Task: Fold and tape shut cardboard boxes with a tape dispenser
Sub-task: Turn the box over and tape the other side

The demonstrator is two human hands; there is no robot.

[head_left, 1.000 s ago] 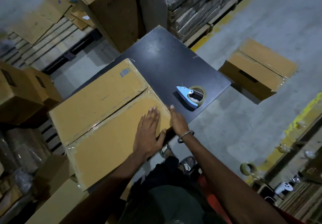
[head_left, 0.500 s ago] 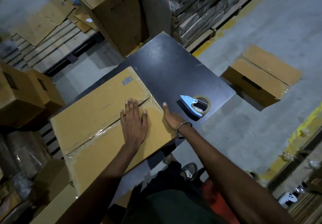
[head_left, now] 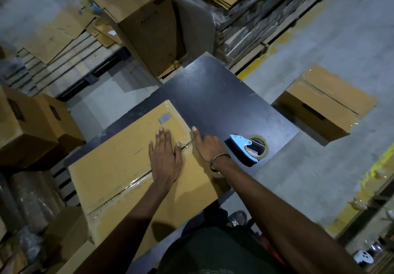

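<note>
Neither hand has a grip on anything. Our left hand (head_left: pixel 165 156) lies flat, fingers straight, palm down across the taped centre seam (head_left: pixel 136 181) of the cardboard box (head_left: pixel 119 167). Our right hand (head_left: pixel 207 145) rests with fingers extended against the box's right edge where the seam ends, index finger pointing along the corner; whether its lower fingers curl over the side we cannot tell.

Change noted: over the last second the left hand has slid from the near flap up along the seam toward the far-right end, and the right hand has moved with it along the edge. We read this as pressing the tape down, so the top seam appears closed and the strip is being smoothed, not laid.

The box sits on the left part of the dark tabletop (head_left: pixel 213 94), overhanging its near-left side. The tape dispenser (head_left: pixel 248 148) lies on the tabletop just beside the right hand, untouched, blue handle toward us.

A second, sealed box (head_left: pixel 326 101) stands on the floor to the right; flattened cardboard is stacked beyond the tabletop.

Judgement: this box is near done.
</note>
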